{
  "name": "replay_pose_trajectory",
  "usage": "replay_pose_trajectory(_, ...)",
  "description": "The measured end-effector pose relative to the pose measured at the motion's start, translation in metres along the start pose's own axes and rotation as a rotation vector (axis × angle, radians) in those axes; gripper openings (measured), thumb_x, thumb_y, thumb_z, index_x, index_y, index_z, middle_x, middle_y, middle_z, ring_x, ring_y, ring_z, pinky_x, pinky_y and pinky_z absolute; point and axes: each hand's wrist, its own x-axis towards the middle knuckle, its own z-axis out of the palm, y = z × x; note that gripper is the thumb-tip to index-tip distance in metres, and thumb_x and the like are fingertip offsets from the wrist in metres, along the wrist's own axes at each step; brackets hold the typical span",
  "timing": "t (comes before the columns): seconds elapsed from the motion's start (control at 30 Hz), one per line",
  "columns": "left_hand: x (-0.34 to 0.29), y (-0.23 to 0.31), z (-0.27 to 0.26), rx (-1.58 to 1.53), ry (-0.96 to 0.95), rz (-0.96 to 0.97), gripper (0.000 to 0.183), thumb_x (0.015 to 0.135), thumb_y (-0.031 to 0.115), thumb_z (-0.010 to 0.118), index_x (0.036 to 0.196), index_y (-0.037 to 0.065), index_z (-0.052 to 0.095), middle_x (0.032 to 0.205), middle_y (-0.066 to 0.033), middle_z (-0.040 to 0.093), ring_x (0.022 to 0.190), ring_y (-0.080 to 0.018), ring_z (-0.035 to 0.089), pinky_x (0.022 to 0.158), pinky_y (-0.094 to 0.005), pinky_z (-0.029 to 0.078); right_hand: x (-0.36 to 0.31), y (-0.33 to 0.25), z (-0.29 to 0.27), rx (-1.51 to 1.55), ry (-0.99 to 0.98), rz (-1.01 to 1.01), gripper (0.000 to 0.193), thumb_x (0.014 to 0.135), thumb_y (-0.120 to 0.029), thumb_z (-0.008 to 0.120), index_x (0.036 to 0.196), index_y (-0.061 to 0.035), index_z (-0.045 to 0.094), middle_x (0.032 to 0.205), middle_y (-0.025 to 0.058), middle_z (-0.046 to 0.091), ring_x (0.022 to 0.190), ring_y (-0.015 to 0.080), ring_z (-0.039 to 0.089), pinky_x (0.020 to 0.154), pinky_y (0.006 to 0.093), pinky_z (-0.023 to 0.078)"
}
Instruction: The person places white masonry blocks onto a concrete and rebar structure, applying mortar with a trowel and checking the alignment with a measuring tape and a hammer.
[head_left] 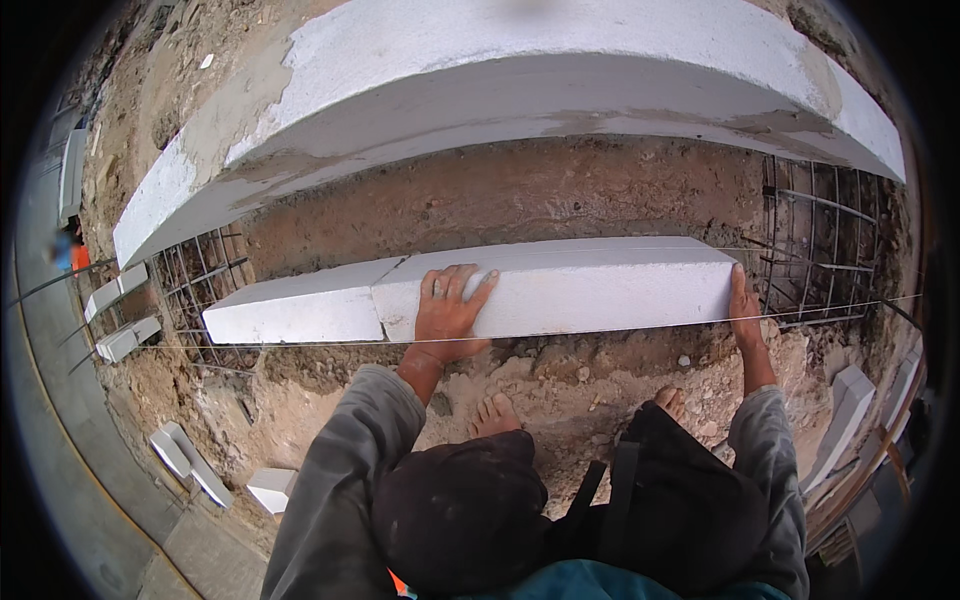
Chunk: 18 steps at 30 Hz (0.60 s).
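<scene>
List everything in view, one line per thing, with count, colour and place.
Long block: one, white, under the hands
Short block: one, white, adjoining its left end
Wall: one, white with grey-brown smears, beyond the blocks
Steel bar cages: two, dark grey, left and right
String: at least one, pale, along the blocks' near edge
Loose blocks: several, white, both sides
Soil: brown, around the blocks
Paving: grey, far left
Blurred shape: one, partly orange, far left
Trousers: one pair, dark, bottom
Sleeves: two, grey
Feet: two, bare, below the blocks
Left hand: one, bare, on long block
Right hand: one, bare, at its right end
</scene>
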Motion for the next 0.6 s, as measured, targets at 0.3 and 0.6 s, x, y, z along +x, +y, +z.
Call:
replay_pose_trajectory(0.3,0.000,0.002,0.009,0.033,0.024,0.022,0.098,0.048,0.031,0.085,0.138,0.013,0.050,0.137,-0.0147,0.045,0.127,-0.0352,0.043,0.108,-0.0556,0.028,-0.015,0.004,0.012,0.173,0.041,-0.075,0.087,0.097,-0.065,0.040,0.122,0.0164,0.058,0.115,0.0300,0.064,0.113,0.0328,0.058,0.101,0.0387,0.041)
replay_pose_trajectory(0.6,0.006,0.004,0.003,-0.017,0.022,0.029,0.095,0.046,0.025,0.084,0.135,0.010,0.052,0.139,-0.0166,0.046,0.127,-0.0379,0.044,0.107,-0.0568,0.029,-0.028,-0.010,0.001,0.061,0.075,-0.040,0.088,0.096,-0.067,0.037,0.100,0.0172,0.063,0.087,0.0302,0.065,0.090,0.0323,0.063,0.085,0.0418,0.047)
